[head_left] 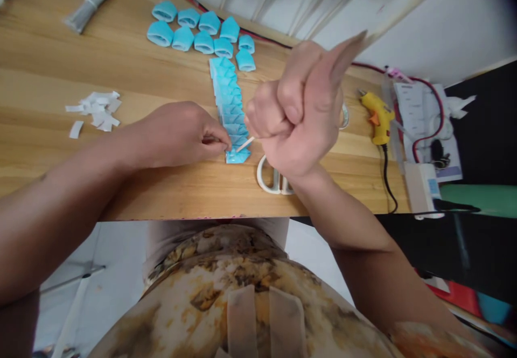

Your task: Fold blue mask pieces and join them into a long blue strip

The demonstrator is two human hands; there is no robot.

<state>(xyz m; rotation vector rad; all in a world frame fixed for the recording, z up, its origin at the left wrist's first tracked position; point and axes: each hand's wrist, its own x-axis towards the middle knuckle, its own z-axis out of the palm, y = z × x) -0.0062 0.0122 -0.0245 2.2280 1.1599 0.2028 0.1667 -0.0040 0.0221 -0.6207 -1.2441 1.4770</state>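
My left hand [183,134] rests on the wooden table [121,62], fingers pinched at the near end of a strip of folded blue paper pieces [231,107]. My right hand [297,116] is raised above the table in a fist, closed around a thin wooden stick [393,19]. The stick runs from the upper right down through the fist, and its lower tip [245,144] points at the strip's near end.
Several rolled blue paper cones [202,32] lie behind the strip. White paper scraps [95,109] are at the left, white-handled scissors [271,177] under my right wrist. A yellow glue gun [377,116], cables and a power strip [424,185] are on the right.
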